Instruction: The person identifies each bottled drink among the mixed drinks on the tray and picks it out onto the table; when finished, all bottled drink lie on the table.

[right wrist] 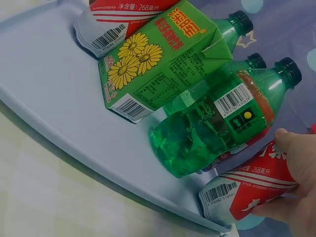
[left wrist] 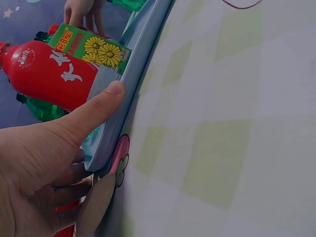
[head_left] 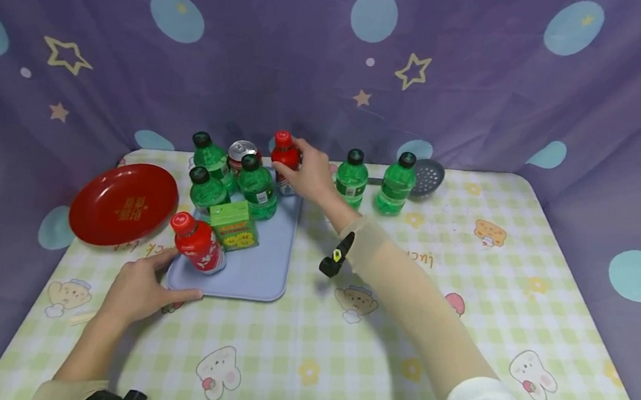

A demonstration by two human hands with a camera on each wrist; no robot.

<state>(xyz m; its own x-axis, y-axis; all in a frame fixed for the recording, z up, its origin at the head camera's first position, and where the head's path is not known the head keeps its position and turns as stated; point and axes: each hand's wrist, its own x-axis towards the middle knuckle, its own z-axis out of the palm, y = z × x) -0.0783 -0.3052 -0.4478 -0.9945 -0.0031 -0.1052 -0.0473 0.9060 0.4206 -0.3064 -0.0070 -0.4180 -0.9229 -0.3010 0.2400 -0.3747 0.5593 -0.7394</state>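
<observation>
My right hand (head_left: 313, 172) grips a red bottle (head_left: 284, 151) at the far right corner of the blue-grey tray (head_left: 266, 278); in the right wrist view its base sits right at the tray's rim. At the near left corner, my left hand (head_left: 140, 289) rests against the tray's edge, thumb along the front rim and fingers at the side. Close to that thumb stands a second red bottle (left wrist: 54, 74). Also on the tray are a green drink carton (right wrist: 158, 59) with yellow flowers, several green bottles (right wrist: 217, 123) with black caps, and a drink can (head_left: 242, 154) behind them.
A red plate (head_left: 123, 207) lies left of the tray. Right of it stand two more green bottles, one nearer (head_left: 351, 180) and one farther right (head_left: 396, 185), before a dark slotted ladle (head_left: 429, 178). A purple curtain (head_left: 288, 49) hangs behind the checked tablecloth (head_left: 362, 371).
</observation>
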